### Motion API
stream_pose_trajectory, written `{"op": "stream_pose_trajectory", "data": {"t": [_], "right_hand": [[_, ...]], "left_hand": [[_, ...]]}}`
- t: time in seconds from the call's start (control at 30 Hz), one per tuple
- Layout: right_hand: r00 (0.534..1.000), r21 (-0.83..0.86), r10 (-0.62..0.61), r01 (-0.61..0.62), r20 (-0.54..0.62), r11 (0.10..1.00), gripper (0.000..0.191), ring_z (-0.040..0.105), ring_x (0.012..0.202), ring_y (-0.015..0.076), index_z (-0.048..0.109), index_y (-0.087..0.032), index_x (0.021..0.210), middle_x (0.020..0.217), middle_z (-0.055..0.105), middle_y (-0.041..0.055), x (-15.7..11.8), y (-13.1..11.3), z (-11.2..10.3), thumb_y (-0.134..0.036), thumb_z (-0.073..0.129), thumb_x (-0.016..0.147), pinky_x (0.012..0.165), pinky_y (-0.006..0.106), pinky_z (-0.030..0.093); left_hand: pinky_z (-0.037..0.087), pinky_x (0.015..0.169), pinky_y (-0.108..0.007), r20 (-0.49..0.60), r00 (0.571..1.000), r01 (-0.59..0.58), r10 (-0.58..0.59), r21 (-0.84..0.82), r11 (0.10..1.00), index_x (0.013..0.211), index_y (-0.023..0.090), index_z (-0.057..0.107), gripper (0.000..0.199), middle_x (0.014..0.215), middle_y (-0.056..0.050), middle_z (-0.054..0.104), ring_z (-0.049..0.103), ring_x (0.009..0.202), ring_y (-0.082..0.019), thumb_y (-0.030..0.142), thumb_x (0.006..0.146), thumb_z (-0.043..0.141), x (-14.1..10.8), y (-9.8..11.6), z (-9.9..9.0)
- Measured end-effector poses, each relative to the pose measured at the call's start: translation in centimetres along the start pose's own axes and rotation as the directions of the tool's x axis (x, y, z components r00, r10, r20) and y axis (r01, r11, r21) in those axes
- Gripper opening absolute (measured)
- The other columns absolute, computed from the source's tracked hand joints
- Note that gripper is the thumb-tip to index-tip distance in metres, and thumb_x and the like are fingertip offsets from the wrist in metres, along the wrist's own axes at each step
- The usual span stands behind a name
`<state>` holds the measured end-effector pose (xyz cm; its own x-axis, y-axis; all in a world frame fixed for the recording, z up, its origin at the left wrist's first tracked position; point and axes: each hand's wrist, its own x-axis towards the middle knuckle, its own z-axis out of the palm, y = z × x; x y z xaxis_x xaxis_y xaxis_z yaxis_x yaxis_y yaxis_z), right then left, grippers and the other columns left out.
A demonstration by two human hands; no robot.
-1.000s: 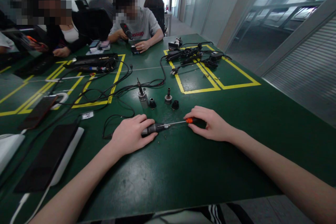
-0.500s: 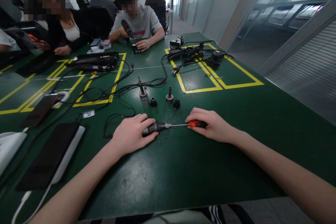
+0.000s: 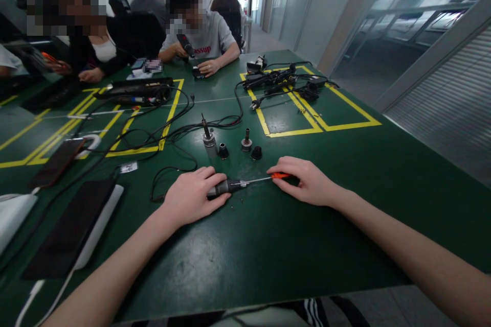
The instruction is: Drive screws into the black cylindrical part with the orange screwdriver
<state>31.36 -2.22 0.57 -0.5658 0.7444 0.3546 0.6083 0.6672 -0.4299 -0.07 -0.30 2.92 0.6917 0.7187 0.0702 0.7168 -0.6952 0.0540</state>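
Note:
My left hand (image 3: 195, 191) is wrapped over a dark cylindrical tool body (image 3: 221, 188), pressing it to the table; a black cable comes out near that hand. Its narrow right end shows a metal part (image 3: 243, 184). In my right hand (image 3: 305, 180) the fingers close on the orange handle of a screwdriver (image 3: 280, 176). The thin shaft points left, its tip at the metal end of the tool body. Just beyond stand a metal cylinder with a pointed shaft (image 3: 209, 140), a smaller metal piece with a stem (image 3: 246, 141) and two black conical caps, one (image 3: 223, 151) left, one (image 3: 256, 153) right.
Black cables (image 3: 274, 79) lie heaped at the back right among yellow tape lines. A dark phone-like slab (image 3: 71, 230) and a white device (image 3: 15, 217) rest at left. A person (image 3: 203, 41) works across the table; another person (image 3: 95, 51) sits at the left.
The screwdriver's handle has tilted and turned slightly within my right hand, which has shifted a little left. My left hand keeps its hold on the tool body.

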Motion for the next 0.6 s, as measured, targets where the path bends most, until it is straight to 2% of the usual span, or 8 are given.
{"op": "stream_pose_trajectory", "data": {"t": [0.13,0.4,0.6], "right_hand": [[0.999,-0.005,-0.032,0.031,-0.042,0.999,0.014,0.070,0.087,0.0237,0.071,-0.019,0.108,0.095,0.072,0.0096,-0.11,0.31,-0.01,-0.025,0.061,0.101,0.075,0.036,0.059],[0.999,-0.051,-0.034,0.032,-0.037,0.998,0.016,0.071,0.078,0.0209,0.070,-0.016,0.108,0.094,0.072,0.0092,-0.46,-0.13,-0.06,-0.028,0.062,0.101,0.066,0.032,0.058],[0.997,0.066,-0.076,0.076,-0.013,0.995,0.019,0.070,0.081,0.0214,0.072,-0.018,0.111,0.090,0.075,0.0085,-0.27,-0.13,-0.33,-0.019,0.056,0.100,0.072,0.033,0.058]], "left_hand": [[0.056,0.071,-0.029,0.002,1.000,0.003,-0.003,-0.004,1.000,0.118,0.024,0.071,0.029,0.102,-0.004,0.071,0.070,0.087,-0.020,0.042,0.097,0.063,0.00,0.04,-0.11],[0.055,0.071,-0.029,0.004,1.000,-0.002,0.002,0.002,1.000,0.117,0.024,0.071,0.028,0.101,-0.004,0.071,0.070,0.086,-0.020,0.042,0.097,0.063,0.03,0.14,-0.16],[0.056,0.070,-0.030,0.009,1.000,-0.005,0.005,-0.007,1.000,0.117,0.023,0.071,0.029,0.100,-0.003,0.071,0.070,0.086,-0.020,0.043,0.097,0.064,0.01,0.02,0.06]]}}
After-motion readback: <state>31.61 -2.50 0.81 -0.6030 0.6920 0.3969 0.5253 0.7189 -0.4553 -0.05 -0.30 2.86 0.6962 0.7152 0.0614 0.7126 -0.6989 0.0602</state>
